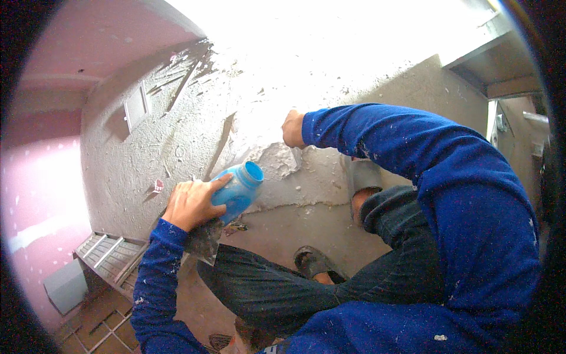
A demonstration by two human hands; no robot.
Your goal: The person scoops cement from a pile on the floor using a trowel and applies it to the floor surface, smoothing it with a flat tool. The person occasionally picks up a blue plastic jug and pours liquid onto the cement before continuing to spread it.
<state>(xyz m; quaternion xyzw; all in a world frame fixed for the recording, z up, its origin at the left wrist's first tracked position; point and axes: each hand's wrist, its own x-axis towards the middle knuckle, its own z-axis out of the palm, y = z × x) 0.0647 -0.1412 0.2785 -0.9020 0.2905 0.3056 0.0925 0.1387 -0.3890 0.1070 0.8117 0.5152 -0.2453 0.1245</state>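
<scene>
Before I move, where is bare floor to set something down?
Bare floor lies between the whitish surface and the dark clog. It is tighter below the blue bottle in the left hand, where small items show.

The right hand (293, 128) turns its fingertips out of sight, so whether they hold anything cannot be told. The left hand (190, 203) covers part of the blue jar (237, 194), and the jar's contents cannot be made out. Below that wrist a flat grey piece (204, 242) is partly hidden. The small scrap (157, 186) on the wall (118, 183) is too tiny to identify. Glare washes out the upper middle; the lower edge cuts off the left sleeve (159, 295).
</scene>
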